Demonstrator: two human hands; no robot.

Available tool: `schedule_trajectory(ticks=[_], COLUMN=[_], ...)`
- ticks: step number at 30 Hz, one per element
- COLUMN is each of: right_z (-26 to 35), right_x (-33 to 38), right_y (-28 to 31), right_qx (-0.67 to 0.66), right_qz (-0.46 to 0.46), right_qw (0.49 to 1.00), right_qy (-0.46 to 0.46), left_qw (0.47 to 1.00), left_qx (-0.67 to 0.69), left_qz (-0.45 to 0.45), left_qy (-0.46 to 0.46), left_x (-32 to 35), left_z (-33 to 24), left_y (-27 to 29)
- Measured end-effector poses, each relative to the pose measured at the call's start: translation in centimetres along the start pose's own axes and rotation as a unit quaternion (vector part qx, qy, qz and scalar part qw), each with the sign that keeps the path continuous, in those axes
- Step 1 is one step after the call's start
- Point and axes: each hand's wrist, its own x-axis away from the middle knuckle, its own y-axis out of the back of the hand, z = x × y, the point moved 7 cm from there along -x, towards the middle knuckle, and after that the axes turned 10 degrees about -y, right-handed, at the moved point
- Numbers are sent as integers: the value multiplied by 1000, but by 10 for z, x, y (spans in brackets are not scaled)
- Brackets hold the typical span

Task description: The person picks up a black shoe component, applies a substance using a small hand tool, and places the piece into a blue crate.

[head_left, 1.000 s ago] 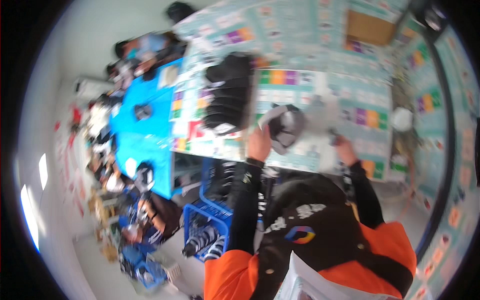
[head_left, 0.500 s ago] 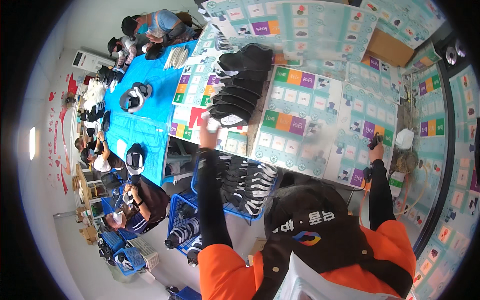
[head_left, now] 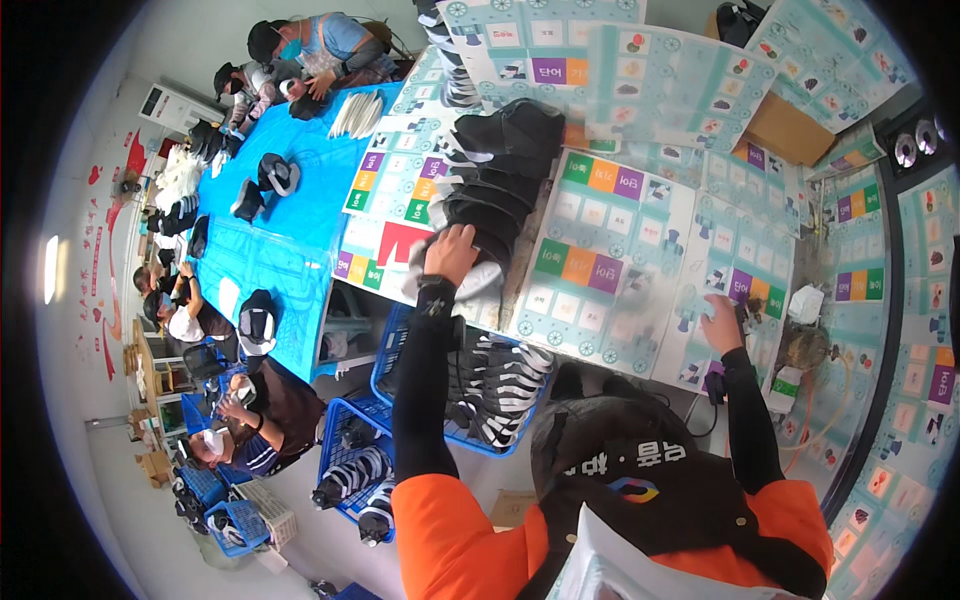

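Observation:
My left hand [head_left: 452,255] rests on the near end of a row of stacked black caps [head_left: 495,185] that lies on the patterned table [head_left: 610,250]; its fingers curl over the nearest cap with a white underside [head_left: 475,282]. My right hand [head_left: 722,322] lies farther right on the table near its front edge, fingers closed around a small dark object [head_left: 744,313] that I cannot make out. Both arms wear black sleeves below orange shoulders.
A blue crate [head_left: 470,385] full of stacked caps stands below the table edge, with more crates [head_left: 350,470] to the left. Several people sit at a blue-covered table [head_left: 270,230] with caps. A cardboard box [head_left: 785,130] sits at the far right.
My left hand has moved down from the table's left part onto the near end of the cap row. The right hand has shifted a little left along the table's front edge.

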Motion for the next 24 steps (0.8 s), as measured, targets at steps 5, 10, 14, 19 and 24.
schedule_trajectory(ticks=[5,10,14,19,24], right_z=[129,186,274,456,433], right_x=[-13,-13,-3,81,71], right_y=[-54,-103,-67,89,89], right_qx=[-272,-223,-301,-530,-439], right_qz=[227,328,397,582,612], right_qw=[935,915,860,598,629], right_qy=[28,71,109,150,194], left_qw=[962,943,944,932,940], left_qx=[180,262,239,255,241], left_qz=[-82,-126,-166,-179,-191], left_qy=[188,160,156,186,144], left_x=[98,95,126,156,157], left_z=[21,-65,-108,-129,-147], left_y=[-42,-58,-14,15,40])
